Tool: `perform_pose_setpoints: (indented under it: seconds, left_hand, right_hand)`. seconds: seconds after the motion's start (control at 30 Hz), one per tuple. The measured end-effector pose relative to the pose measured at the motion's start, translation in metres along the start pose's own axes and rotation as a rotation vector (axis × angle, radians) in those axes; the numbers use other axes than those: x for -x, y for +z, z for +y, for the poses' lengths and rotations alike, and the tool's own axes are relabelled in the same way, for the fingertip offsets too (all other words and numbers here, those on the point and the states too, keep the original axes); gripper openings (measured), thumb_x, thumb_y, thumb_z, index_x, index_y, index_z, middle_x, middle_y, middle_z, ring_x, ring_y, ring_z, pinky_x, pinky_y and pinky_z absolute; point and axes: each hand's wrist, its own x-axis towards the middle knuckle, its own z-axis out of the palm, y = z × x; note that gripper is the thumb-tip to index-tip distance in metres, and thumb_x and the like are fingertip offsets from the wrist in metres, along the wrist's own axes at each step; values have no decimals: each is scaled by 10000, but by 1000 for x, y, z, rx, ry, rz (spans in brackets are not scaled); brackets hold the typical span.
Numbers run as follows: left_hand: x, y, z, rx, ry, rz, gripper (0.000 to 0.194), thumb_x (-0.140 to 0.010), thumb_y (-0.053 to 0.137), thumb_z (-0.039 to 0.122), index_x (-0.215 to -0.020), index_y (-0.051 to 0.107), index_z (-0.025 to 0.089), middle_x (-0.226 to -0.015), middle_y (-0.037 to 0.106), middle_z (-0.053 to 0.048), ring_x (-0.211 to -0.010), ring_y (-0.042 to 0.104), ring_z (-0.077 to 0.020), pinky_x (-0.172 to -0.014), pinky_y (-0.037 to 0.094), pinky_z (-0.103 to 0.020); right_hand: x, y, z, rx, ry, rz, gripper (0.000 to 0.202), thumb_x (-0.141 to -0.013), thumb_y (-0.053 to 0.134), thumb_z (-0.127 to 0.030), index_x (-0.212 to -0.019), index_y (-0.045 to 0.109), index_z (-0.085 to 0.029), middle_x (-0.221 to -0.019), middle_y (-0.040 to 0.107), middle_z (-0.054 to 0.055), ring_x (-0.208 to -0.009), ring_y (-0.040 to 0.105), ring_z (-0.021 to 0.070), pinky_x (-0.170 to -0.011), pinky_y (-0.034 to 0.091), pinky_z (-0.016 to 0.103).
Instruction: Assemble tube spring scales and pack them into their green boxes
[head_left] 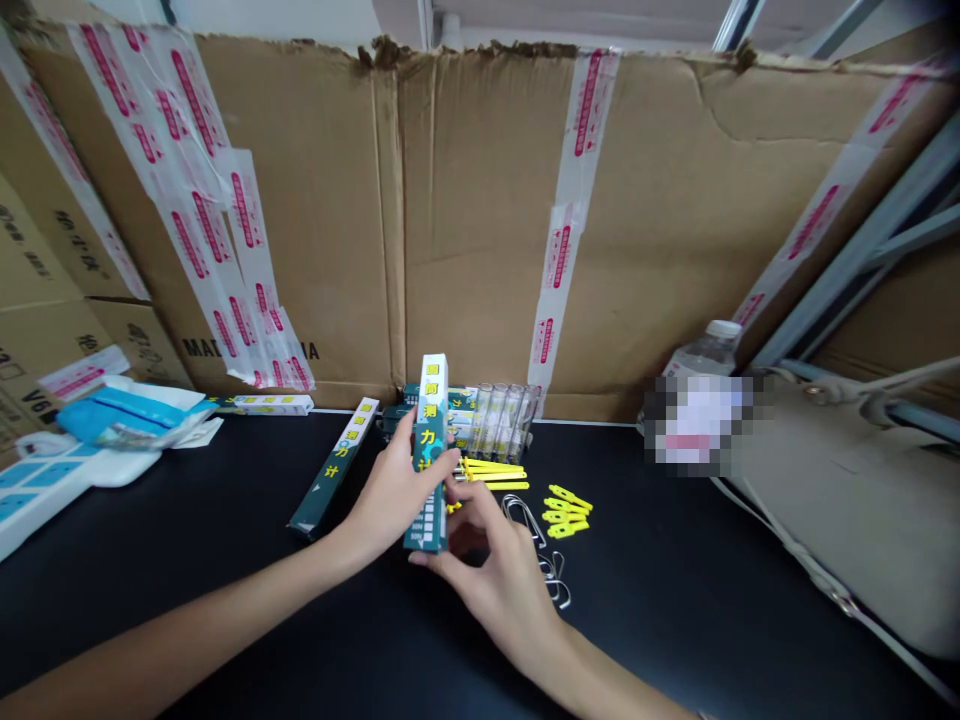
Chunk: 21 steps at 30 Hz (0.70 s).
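A narrow green-and-white cardboard box [429,440] with yellow lettering is held upright, tilted slightly, above the black table. My left hand [390,490] grips its side, thumb across the front. My right hand [495,550] is closed around the lower end, with the thumb at its bottom edge. Behind the hands are clear plastic tubes [504,420] and thin yellow rods [495,474], partly hidden. Right of them lie several small yellow plastic pieces [568,512] and bent metal wire hooks [555,580]. A similar narrow box [334,470] lies to the left.
Cardboard walls [480,220] close off the back of the black table [247,590]. At left are a power strip [45,490] and a blue packet [131,412]. A plastic bottle [705,355] and a beige bag [847,500] stand at right.
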Motion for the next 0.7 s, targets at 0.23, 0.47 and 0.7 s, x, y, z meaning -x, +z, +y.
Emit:
perform_pose_setpoints:
  seconds: [0.23,0.47,0.7]
  left_hand:
    - [-12,-66,-13,-304,18,139,561,-818,641,410,-1331,528,212,-1130,725,-77,-962,702,-277,-845,562,-421]
    - [-22,-146,-45,-711,-140,284,618,-722,653,495,-1258,608,191,-1059,749,-106,-1031,673,-379,-919,493,-463]
    - [-22,-161,-63,-843,-215,160,722,-728,605,573,-1340,578,192,-1155,728,-138,-1078,669,-384,-909,503,-431]
  right_hand:
    - [11,5,3,98,-5,-223,365,-935,606,-307,-1282,499,-267,-809,696,-28,-652,655,138,-622,517,222]
    - [18,9,-3,172,-107,-387,307,-978,500,-266,-1281,469,-233,-816,702,-19,-594,633,124,-591,487,208]
    - [20,6,-4,240,-296,-469,337,-990,479,-262,-1317,436,-190,-869,742,28,-646,709,156,-663,545,234]
